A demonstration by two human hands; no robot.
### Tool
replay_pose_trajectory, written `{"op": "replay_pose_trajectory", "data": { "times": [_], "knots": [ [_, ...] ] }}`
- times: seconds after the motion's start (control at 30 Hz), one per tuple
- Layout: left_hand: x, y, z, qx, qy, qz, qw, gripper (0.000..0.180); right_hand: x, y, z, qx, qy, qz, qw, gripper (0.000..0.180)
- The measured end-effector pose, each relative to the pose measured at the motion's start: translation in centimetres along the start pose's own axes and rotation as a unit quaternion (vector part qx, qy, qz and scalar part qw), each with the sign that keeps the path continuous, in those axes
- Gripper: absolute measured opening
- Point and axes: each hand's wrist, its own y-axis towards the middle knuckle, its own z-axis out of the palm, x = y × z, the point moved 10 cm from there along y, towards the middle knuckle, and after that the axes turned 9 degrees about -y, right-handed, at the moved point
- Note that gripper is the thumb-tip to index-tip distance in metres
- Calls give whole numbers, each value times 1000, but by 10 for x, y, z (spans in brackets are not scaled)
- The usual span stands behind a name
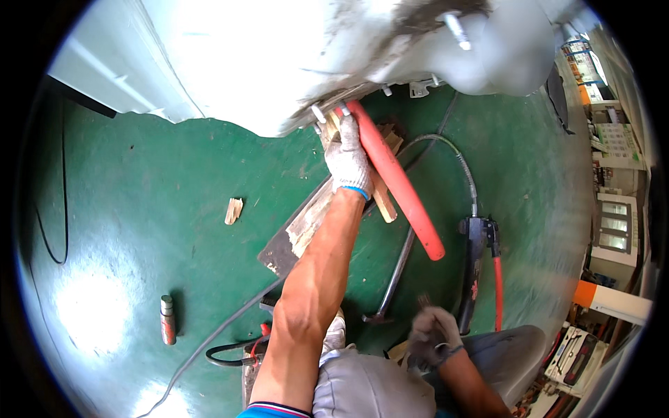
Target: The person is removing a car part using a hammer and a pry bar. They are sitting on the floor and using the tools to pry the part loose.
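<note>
My left hand (pixel 348 161), in a white knit glove, reaches up under the edge of a white metal panel (pixel 244 63). Its fingers are closed about the upper end of a strip of wood (pixel 332 127), partly hidden by the glove. Along its right side slants a thick red round-ended bar (pixel 397 180), its top by the panel edge. Below the hand, split wood (pixel 311 223) lies on a dark plank (pixel 275 258). My right hand (pixel 433 336), gloved and smeared by motion, is low by my knee; whether it holds anything is unclear.
A black tool with a red lever (pixel 474 272) and a curved hose (pixel 465 167) lies right, beside a long-handled metal tool (pixel 397 279). On the green floor (pixel 153 181) are a wood chip (pixel 234 210), a small can (pixel 167 320) and a cable (pixel 216 334). Shelving (pixel 617 230) stands far right.
</note>
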Motion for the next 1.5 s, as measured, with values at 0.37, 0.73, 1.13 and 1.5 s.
{"op": "replay_pose_trajectory", "data": {
  "times": [0.37,0.73,1.13,1.5],
  "knots": [
    [-2,-13,9,-14,-5,-101,995,59,-1,-3,2,132,91,54,986,15],
    [-2,11,1,-12,1,-27,1000,67,12,-2,129,240,-111,29,964,27],
    [9,1,1,10,-16,-88,996,61,24,-18,178,301,-92,9,949,34],
    [0,3,-1,-15,-26,-62,998,58,-1,-20,11,104,101,50,988,16]
  ]
}}
